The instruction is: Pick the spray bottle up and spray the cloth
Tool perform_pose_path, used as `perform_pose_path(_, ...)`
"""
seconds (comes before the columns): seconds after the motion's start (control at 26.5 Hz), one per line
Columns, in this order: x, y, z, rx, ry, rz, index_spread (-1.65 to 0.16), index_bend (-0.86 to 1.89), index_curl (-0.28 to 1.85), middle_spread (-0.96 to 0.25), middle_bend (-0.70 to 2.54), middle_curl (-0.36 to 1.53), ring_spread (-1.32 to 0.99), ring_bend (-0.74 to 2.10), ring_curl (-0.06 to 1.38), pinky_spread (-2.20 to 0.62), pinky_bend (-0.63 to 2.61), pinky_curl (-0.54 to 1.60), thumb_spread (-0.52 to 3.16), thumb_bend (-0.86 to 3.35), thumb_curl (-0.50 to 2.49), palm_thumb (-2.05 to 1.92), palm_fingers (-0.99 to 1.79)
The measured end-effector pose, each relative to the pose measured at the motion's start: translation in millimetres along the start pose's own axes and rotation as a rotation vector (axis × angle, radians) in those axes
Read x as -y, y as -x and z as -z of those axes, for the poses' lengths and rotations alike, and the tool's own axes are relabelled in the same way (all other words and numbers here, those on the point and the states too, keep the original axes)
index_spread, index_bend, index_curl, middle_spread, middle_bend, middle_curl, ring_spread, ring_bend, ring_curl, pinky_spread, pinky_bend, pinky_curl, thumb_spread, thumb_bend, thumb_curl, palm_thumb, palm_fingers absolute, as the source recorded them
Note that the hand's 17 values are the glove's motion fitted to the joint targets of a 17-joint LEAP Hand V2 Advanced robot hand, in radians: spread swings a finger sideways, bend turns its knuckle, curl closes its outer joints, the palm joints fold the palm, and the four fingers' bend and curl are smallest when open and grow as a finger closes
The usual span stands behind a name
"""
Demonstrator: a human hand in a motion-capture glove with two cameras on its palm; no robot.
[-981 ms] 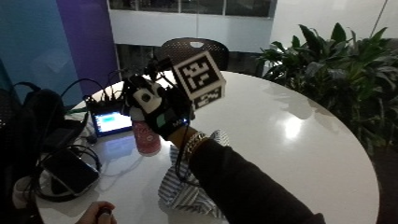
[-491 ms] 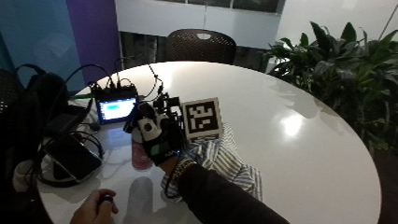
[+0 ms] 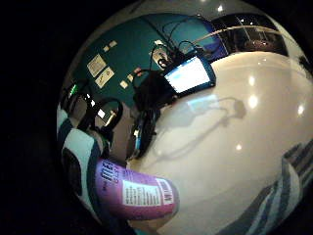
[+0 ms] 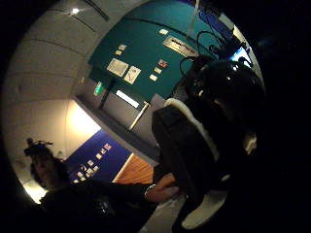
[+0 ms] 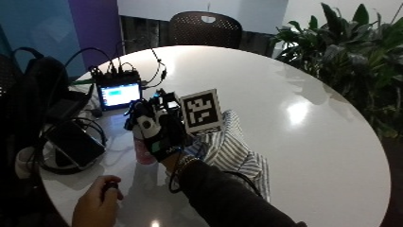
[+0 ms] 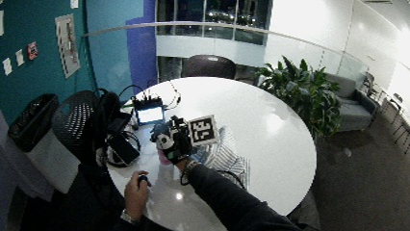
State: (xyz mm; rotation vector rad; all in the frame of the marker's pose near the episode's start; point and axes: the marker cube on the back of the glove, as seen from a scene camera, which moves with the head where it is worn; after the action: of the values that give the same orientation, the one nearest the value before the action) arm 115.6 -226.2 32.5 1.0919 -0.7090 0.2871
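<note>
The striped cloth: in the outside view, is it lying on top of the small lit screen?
No: the striped cloth lies flat on the white table, apart from the lit screen standing further back.

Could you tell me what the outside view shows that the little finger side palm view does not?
Only the outside view shows the gloved right hand, the bare left hand, a chair and plants. Only the palm view shows the spray bottle's printed label up close. Both show the round white table, the striped cloth and the lit screen.
</note>
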Motion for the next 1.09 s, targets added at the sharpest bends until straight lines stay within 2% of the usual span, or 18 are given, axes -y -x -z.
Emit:
perform_pose_path(0.26,1,-2,13,-0.005,-0.037,0.035,-0.25,0.4,0.58,-0.16,0.65,0.48,-0.13,0.69,0.44,-0.29,0.46,0.39,1.39,-0.02,0.19,0.4,1.42)
perform_pose_path(0.42,-15,-9,13,0.025,-0.019,-0.038,-0.26,0.39,0.58,-0.17,0.65,0.48,-0.13,0.69,0.44,-0.3,0.46,0.39,1.38,-0.01,0.19,0.4,1.41)
perform_pose_path(0.72,-41,-19,12,0.014,0.121,-0.172,-0.26,0.36,0.57,-0.15,0.63,0.48,-0.13,0.65,0.44,-0.26,0.45,0.39,1.34,0.0,0.2,0.42,1.33)
perform_pose_path(0.91,-35,-18,15,-0.043,0.183,-0.201,-0.26,0.28,0.55,-0.14,0.62,0.47,-0.14,0.57,0.42,-0.13,0.3,0.36,1.22,-0.02,0.21,0.45,1.02)
perform_pose_path(1.09,-22,10,47,-0.148,0.106,-0.102,-0.29,0.13,0.53,-0.12,0.43,0.43,-0.13,0.45,0.42,-0.02,0.4,0.41,1.15,-0.02,0.23,0.46,0.56)
